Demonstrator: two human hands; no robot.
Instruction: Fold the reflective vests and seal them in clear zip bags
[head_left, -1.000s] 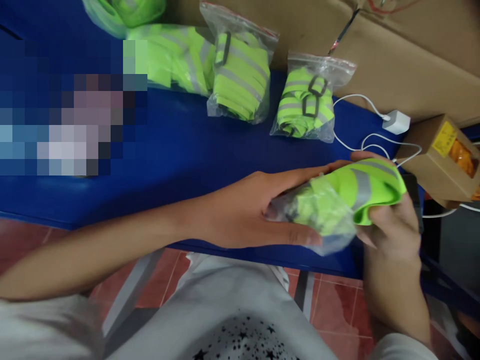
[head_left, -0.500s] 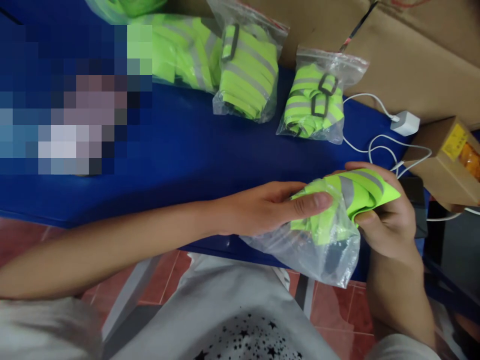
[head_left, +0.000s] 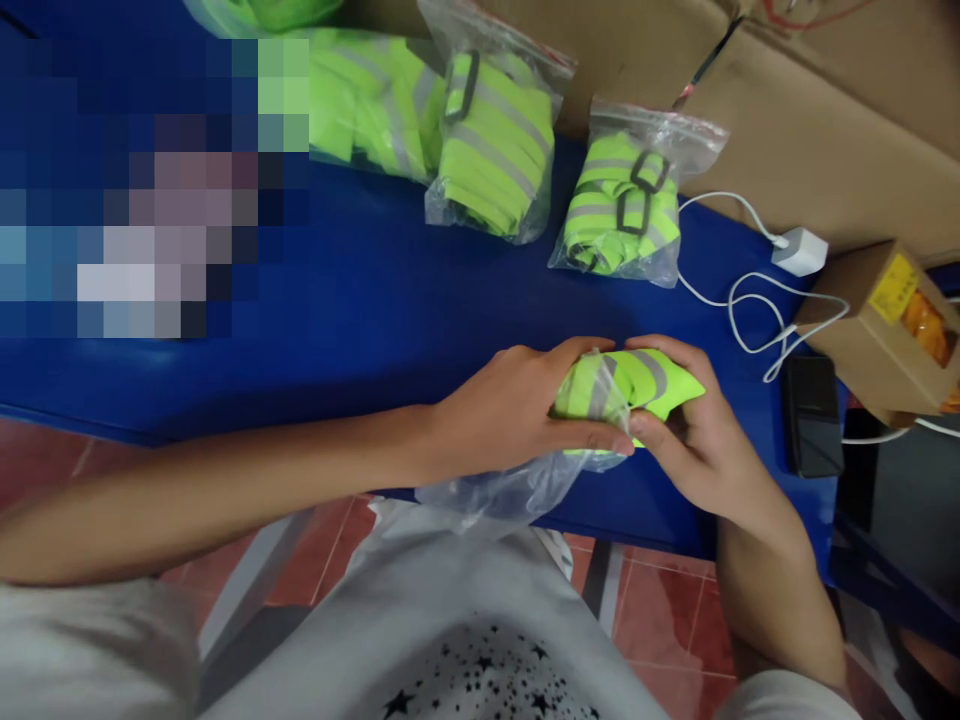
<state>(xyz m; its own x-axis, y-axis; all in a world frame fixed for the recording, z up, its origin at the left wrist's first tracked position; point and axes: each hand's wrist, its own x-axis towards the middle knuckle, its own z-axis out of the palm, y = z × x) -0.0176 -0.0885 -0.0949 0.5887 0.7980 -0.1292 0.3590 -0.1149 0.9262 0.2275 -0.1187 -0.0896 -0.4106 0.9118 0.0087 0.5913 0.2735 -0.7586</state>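
My left hand (head_left: 510,415) is closed round a clear plastic bag (head_left: 502,490) and the left end of a folded neon-yellow reflective fabric bundle (head_left: 656,380) with grey stripes. That end sits within the bag's mouth, while the right end sticks out. Fingers and thumb of my right hand (head_left: 697,440) grip the bundle's exposed end. Both hands are close together over the front of the table. Whether the bundle is a vest or a belt, I cannot tell. Much of it is hidden by the hands and the crinkled plastic.
Behind my hands on the blue table (head_left: 360,290) lie two bagged neon bundles with dark buckles, one in the middle (head_left: 495,150) and one farther right (head_left: 626,205). More neon fabric (head_left: 367,100) lies left. A white charger (head_left: 801,250), dark phone (head_left: 814,415) and cardboard box (head_left: 870,310) are right.
Both hands have moved left with the bundle and bag, uncovering the phone. My left hand now covers more of the bag, and the bundle lies more level.
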